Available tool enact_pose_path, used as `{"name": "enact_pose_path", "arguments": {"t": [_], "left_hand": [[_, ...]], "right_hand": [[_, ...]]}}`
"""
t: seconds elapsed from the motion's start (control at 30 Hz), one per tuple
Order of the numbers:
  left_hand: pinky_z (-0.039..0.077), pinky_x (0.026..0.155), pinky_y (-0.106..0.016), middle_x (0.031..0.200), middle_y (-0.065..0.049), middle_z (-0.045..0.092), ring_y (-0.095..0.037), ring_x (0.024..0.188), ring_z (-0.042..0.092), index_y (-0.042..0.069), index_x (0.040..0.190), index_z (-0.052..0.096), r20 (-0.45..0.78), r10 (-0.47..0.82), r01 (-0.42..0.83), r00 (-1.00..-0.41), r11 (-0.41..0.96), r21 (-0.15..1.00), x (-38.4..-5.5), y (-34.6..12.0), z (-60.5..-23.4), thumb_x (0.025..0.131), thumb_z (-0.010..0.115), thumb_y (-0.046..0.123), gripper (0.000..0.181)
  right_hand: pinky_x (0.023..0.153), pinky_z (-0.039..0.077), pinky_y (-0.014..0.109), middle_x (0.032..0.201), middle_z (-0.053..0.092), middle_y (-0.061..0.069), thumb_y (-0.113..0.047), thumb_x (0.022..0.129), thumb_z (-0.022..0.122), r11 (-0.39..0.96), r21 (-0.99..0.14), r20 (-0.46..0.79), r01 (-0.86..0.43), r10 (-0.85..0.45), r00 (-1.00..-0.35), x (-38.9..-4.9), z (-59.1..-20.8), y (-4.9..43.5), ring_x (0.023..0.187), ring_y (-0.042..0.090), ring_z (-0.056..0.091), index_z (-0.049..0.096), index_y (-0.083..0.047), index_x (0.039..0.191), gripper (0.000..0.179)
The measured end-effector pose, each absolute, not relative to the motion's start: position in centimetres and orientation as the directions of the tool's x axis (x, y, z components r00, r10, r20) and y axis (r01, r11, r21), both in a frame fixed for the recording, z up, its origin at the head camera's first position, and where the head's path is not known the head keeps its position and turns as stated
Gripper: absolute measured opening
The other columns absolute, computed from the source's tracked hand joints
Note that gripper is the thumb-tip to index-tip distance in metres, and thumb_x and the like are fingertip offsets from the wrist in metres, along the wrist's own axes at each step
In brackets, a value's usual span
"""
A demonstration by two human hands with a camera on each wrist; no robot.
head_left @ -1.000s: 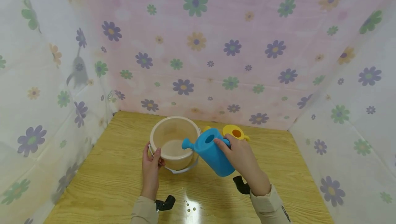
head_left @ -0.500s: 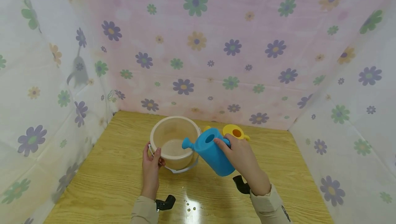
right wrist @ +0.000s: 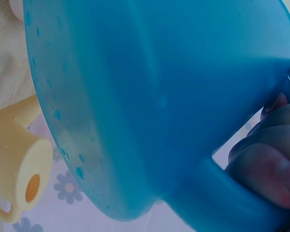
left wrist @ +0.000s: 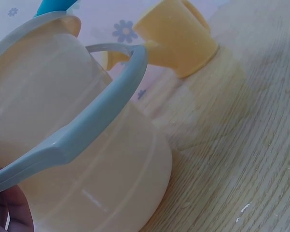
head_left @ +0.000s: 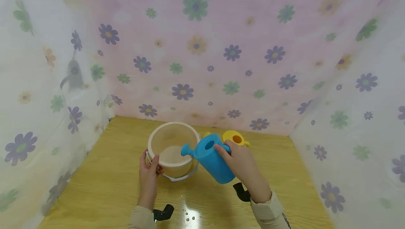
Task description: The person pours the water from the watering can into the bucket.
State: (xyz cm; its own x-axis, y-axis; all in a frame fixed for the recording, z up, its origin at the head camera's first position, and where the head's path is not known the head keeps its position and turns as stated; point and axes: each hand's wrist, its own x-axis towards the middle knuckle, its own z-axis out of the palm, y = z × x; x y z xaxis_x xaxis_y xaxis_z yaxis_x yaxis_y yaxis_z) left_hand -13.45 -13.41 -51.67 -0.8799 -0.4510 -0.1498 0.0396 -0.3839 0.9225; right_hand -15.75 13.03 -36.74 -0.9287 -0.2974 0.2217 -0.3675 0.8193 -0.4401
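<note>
A cream bucket [head_left: 174, 165] with a pale grey handle [left wrist: 94, 113] stands on the wooden table. My left hand [head_left: 148, 179] grips its near-left side, thumb at the rim; in the left wrist view only a few fingers [left wrist: 14, 208] show beside the handle. My right hand [head_left: 242, 162] holds a blue watering can [head_left: 216, 162] by its handle, fingers [right wrist: 265, 164] curled round it. The can is tilted left, with its spout [head_left: 186, 150] over the bucket's right rim. Droplets cling to the can's base in the right wrist view.
A yellow watering can [head_left: 233, 137] stands behind the blue one, partly hidden by it. Water drops [head_left: 190, 218] lie on the table [head_left: 104, 172] near the front. A flowered curtain [head_left: 202, 60] closes off the back and both sides.
The head view has shifted slightly, so everything sits a little further left and lower. Both hands keep their holds on the bucket and the blue watering can, which stays tilted.
</note>
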Motion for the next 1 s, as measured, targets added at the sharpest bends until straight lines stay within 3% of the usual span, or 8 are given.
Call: {"name": "enact_pose_path", "arguments": {"t": [0.77,1.0], "left_hand": [[0.045,0.053,-0.023,0.067,0.0,0.052,-0.011,0.054,0.05,0.029,0.135,0.029,-0.183,-0.449,0.016,-0.874,-0.404,0.915,-13.1,-13.74,-51.39,0.085,0.058,0.035,0.058],[0.046,0.055,-0.024,0.066,-0.001,0.052,-0.012,0.054,0.05,0.029,0.136,0.028,-0.167,-0.445,0.036,-0.88,-0.413,0.91,-13.16,-13.52,-51.72,0.085,0.059,0.035,0.061]], "right_hand": [[0.051,0.042,0.025,0.052,0.039,-0.005,-0.051,0.088,0.044,0.804,-0.44,0.247,-0.401,-0.321,-0.914,-14.97,-36.93,12.9,0.05,0.007,0.046,0.05,-0.014,0.077,0.039],[0.048,0.037,0.025,0.05,0.032,-0.004,-0.048,0.088,0.046,0.782,-0.449,0.286,-0.433,-0.333,-0.898,-15.15,-36.7,13.01,0.046,0.007,0.041,0.048,-0.015,0.073,0.037]]}}
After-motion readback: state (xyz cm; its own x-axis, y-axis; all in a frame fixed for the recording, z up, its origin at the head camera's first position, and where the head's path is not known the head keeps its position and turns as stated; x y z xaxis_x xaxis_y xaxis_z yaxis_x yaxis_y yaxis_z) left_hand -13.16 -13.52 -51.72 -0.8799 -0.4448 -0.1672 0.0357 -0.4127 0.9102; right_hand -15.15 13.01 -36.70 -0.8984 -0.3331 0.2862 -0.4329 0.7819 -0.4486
